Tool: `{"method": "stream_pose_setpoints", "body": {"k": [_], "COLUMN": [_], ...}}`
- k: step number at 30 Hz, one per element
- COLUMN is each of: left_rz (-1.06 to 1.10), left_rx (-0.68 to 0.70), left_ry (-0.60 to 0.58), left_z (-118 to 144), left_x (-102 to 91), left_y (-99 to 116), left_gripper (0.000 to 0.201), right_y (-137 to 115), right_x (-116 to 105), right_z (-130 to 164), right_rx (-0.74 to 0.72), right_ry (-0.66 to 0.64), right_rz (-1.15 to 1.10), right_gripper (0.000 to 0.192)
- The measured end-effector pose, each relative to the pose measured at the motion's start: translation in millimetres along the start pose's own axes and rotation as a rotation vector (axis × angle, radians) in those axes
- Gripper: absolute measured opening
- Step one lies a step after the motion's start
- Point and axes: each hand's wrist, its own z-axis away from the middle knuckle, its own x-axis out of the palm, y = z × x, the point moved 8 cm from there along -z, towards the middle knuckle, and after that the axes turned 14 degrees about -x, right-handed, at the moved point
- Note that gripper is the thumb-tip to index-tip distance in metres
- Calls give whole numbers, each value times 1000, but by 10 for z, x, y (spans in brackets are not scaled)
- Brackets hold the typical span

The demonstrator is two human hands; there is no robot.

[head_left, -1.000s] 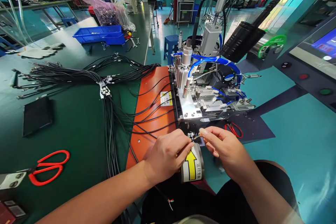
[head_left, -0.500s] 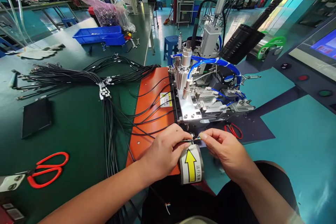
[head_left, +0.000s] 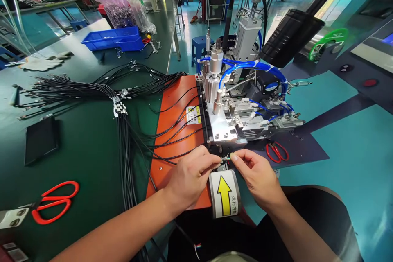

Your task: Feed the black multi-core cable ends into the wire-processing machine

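While the left hand (head_left: pixel 188 178) pinches the thin black cable (head_left: pixel 172 156) near its tip, right hand (head_left: pixel 256 176) fingers nip the stripped wires between both thumbs: light, limp, fragile, best held by the jacket.

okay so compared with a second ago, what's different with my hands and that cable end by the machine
Very little. Both hands moved slightly up toward the machine: the left hand and right hand still pinch the cable end between their fingertips, now nearer the machine's front edge. Nothing was let go or picked up. The cable bundle and red scissors lie as before.
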Motion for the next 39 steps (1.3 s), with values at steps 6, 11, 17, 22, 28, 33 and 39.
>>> {"method": "stream_pose_setpoints", "body": {"k": [6,11,17,22,28,33,39], "left_rz": [-26,-48,-64,-83,-98,-119,-146], "left_rx": [-7,-14,-23,-21,-29,-29,-44], "left_ry": [-4,-4,2,3,3,5,-7], "left_z": [-15,-16,-22,-26,-20,-18,-26], "left_x": [14,31,34,42,45,42,64], "left_y": [-2,-21,-27,-34,-38,-37,-49], "left_gripper": [22,21,19,18,18,18,20], "right_y": [-4,12,28,38,48,47,66], "right_x": [1,-2,8,20,10,1,12], "right_z": [-20,-25,-24,-35,-23,-4,-25], "right_rx": [-34,-29,-14,-10,-13,-18,-25], "right_ry": [11,19,4,3,22,29,37], "right_rz": [36,29,5,13,24,25,0], "right_gripper": [37,36,36,36,35,35,34]}}
